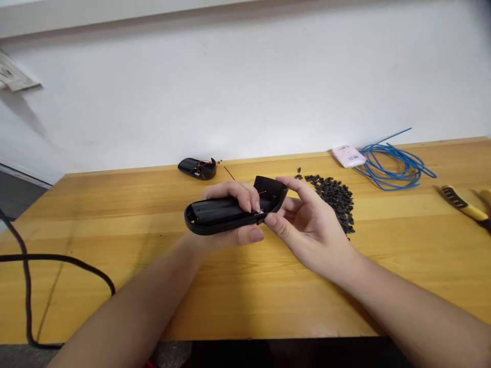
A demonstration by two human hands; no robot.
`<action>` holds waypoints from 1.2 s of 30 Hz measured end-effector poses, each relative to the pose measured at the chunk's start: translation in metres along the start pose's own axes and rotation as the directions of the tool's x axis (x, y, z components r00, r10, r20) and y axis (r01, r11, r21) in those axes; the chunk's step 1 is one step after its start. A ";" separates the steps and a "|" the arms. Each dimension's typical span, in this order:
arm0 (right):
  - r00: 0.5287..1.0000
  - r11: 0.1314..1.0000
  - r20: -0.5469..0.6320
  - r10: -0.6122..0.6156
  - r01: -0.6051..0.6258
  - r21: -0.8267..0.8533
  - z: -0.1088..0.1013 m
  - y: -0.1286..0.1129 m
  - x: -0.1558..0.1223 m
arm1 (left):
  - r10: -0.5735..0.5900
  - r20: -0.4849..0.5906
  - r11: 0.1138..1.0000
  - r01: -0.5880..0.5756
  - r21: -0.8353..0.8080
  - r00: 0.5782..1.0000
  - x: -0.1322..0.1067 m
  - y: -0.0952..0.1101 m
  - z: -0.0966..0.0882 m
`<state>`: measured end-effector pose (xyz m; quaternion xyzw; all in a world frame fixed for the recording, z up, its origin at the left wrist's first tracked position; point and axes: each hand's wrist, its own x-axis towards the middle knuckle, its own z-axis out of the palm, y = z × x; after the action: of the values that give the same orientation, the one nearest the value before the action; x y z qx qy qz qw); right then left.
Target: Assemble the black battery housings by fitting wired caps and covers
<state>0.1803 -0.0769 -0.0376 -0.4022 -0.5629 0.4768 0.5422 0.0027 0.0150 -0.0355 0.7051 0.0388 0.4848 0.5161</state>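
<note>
Above the middle of the table I hold a long black plastic housing (222,212), its hollow inside facing up, with a thin red wire at its raised end. My left hand (233,199) is wrapped round the middle of it, fingertips pressing inside by a small pale part, thumb along the near side. My right hand (307,220) grips the raised right end between thumb and fingers. A similar black housing (197,168) with loose red wires lies on the table at the back. What exactly sits under my left fingertips is hidden.
On the wooden table (115,214), a heap of small black pieces (335,199) lies behind my right hand. Further right are a pink-white packet (348,156), a blue wire coil (399,166) and a yellow-black handled tool (464,204). A black cable (57,258) crosses the left side.
</note>
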 end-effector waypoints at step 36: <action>0.970 0.970 -0.099 -0.224 0.212 -0.118 -0.007 -0.007 0.004 | -0.068 -0.139 0.994 0.079 0.080 0.988 -0.004 0.004 0.007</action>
<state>0.1877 -0.0743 -0.0302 -0.3925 -0.5972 0.3603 0.5996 0.0037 0.0061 -0.0356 0.6900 0.1205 0.5101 0.4992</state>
